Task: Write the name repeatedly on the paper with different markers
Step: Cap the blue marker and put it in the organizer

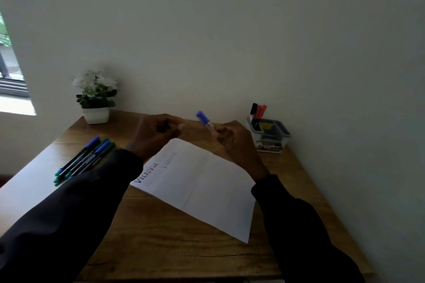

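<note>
Dark sleeves fill the near edge of the worktop, and both hands are raised above the far end of the paper. The sheet lies slantwise across the middle of the worktop. Two copies of the name sit at its far left end, one dark and one fainter just beside it; the rest of the sheet looks blank.

The right hand grips a blue-capped marker by its lower part, with the blue end pointing up and away. The left hand is curled with thumb against fingertips, and I cannot tell whether it holds anything.

A bunch of blue and green markers lies near the left edge. More red and black markers stand in a grey organiser at the far right corner.

My reading is that the task is at an early stage, with most of the writing and most of the colours left to do.
</note>
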`<move>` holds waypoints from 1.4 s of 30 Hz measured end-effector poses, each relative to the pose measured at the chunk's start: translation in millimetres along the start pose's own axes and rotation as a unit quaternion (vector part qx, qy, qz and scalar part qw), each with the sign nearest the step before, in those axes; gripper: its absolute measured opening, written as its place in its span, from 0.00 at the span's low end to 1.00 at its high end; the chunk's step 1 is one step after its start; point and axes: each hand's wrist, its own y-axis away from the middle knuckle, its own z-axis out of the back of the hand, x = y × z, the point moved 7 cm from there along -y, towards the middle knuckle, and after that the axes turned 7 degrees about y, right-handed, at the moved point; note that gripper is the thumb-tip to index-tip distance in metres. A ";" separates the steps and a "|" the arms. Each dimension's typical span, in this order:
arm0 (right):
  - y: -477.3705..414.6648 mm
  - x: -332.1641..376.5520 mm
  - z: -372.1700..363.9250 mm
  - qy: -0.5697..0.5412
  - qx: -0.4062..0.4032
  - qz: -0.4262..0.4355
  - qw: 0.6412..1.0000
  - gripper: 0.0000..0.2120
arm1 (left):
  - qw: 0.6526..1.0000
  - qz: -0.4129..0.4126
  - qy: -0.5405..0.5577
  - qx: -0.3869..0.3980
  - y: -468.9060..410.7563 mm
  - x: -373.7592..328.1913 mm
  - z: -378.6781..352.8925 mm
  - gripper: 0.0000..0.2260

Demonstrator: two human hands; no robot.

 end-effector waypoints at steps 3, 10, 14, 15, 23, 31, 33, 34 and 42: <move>-8.0 -34.0 23.5 -0.063 -0.046 -0.088 0.993 0.04 | 1.000 0.003 0.023 -0.005 -1.8 5.4 -8.4 0.03; -32.8 -99.5 85.5 0.009 -0.167 -0.162 0.973 0.07 | 0.995 0.059 0.079 0.012 -8.2 26.0 -29.9 0.07; -46.2 -120.7 103.9 0.061 -0.189 -0.180 0.963 0.08 | 0.992 0.080 0.091 0.017 -10.8 32.0 -38.5 0.05; -48.9 -126.0 103.5 0.067 -0.183 -0.188 0.963 0.08 | 0.992 0.085 0.092 0.018 -10.3 31.7 -40.2 0.05; -49.3 -145.9 71.4 0.094 -0.102 -0.227 0.964 0.10 | 0.993 0.092 0.072 0.027 -6.4 30.7 -41.2 0.06; -51.3 -137.6 68.4 0.123 -0.098 -0.226 0.961 0.08 | 0.991 0.105 0.073 0.026 -3.1 35.8 -32.8 0.08; -51.3 -135.0 68.2 0.125 -0.093 -0.227 0.961 0.08 | 0.990 0.112 0.080 0.022 -2.0 37.1 -30.7 0.08; -51.3 -133.3 68.0 0.128 -0.091 -0.226 0.961 0.08 | 0.990 0.113 0.082 0.021 -1.8 37.3 -30.3 0.09; -47.0 -123.1 71.1 0.151 -0.104 -0.228 0.956 0.09 | 0.991 0.113 0.076 0.018 2.5 31.9 -26.0 0.07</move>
